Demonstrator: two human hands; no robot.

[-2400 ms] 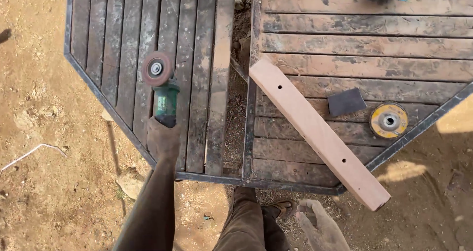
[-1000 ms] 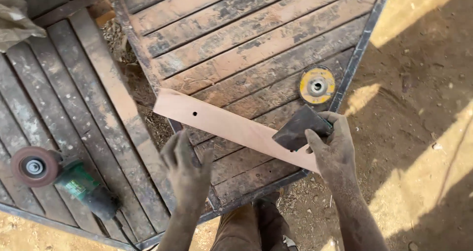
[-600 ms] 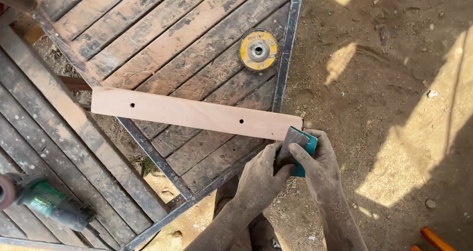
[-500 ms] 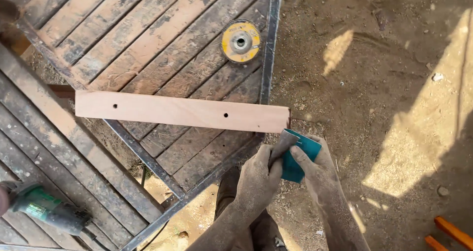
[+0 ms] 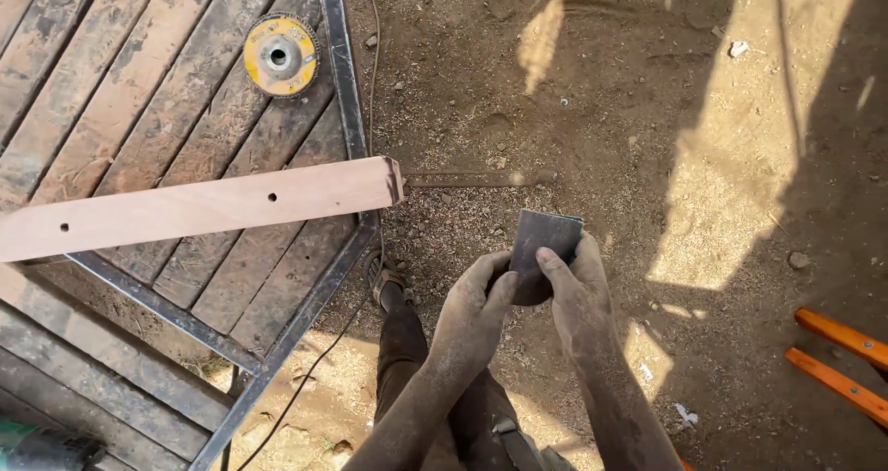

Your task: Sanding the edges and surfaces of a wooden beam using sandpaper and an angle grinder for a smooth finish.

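Both my dusty hands hold a dark square sheet of sandpaper [image 5: 544, 249] in front of me, above the dirt ground. My left hand [image 5: 479, 306] grips its lower left part and my right hand [image 5: 573, 286] pinches its right side. To the left, a long pale wooden board [image 5: 199, 207] with two small holes lies across a slatted table [image 5: 340, 73], its end sticking just past the metal frame.
A yellow grinding disc [image 5: 279, 56] lies on the table slats at the top. The green body of an angle grinder [image 5: 42, 445] shows at the bottom left. A thin cable [image 5: 319, 360] runs down past the frame. Orange bars [image 5: 837, 360] lie at the right. My foot [image 5: 387, 281] stands below the board end.
I set the grinder down with my left hand, picked up the sandpaper with my right, and brought both hands together on it off the table's edge. My view has shifted right.
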